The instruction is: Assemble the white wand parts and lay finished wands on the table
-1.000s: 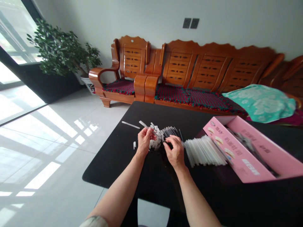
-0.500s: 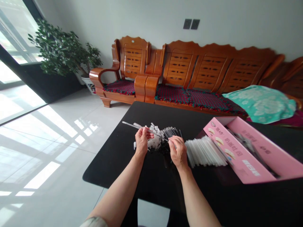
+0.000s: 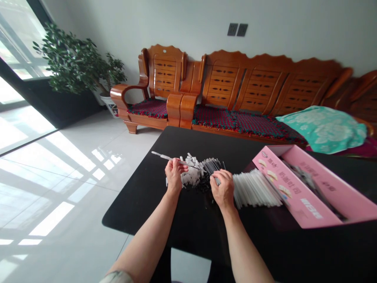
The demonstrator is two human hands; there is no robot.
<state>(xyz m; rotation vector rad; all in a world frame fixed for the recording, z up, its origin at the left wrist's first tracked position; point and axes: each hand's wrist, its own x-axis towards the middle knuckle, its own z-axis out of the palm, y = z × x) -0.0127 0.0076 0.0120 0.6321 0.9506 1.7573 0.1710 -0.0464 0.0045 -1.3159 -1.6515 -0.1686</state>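
Observation:
My left hand (image 3: 173, 175) pinches a thin rod (image 3: 160, 155), pale and sleeved at its far left end, with a narrow dark end pointing toward my right hand. My right hand (image 3: 223, 186) is closed at the fingertips, apart from the rod; a small pale piece seems to be between them, too small to name. Between the hands lies a heap of small white pieces (image 3: 191, 179), with small black pieces (image 3: 205, 184) beside it. Behind my right hand is a bundle of thin dark rods (image 3: 212, 164). White tubes (image 3: 256, 188) lie side by side to the right.
An open pink box (image 3: 282, 186) with dark contents stands right of the tubes on the black table (image 3: 141, 212). A wooden sofa (image 3: 259, 86) with a turquoise cloth (image 3: 326, 127) stands beyond the table. A potted plant (image 3: 76, 63) is at the back left.
My right hand has come away from the right end of the rod and moved slightly down. The left hand still holds the rod, shifted slightly left.

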